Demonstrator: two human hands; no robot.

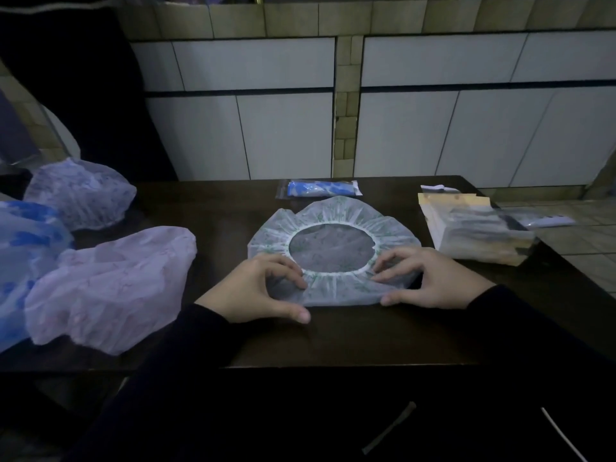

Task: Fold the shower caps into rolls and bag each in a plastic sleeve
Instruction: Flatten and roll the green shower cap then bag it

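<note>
A white shower cap with green print [336, 215] lies flat on the dark table [333, 335], its elastic opening facing up. My left hand [256, 288] pinches the cap's near edge at the left, thumb under and fingers on top. At the right, my right hand [430, 278] pinches the same near edge. Behind the cap lies a rolled blue cap bagged in a plastic sleeve [320, 188]. A stack of empty plastic sleeves [473, 228] sits at the right.
Loose shower caps lie at the left: a pink one [110, 288], a blue-printed one [26, 255] and a pale one [80, 191]. A tiled wall [433, 111] stands behind the table. The table's right edge drops to a tiled floor.
</note>
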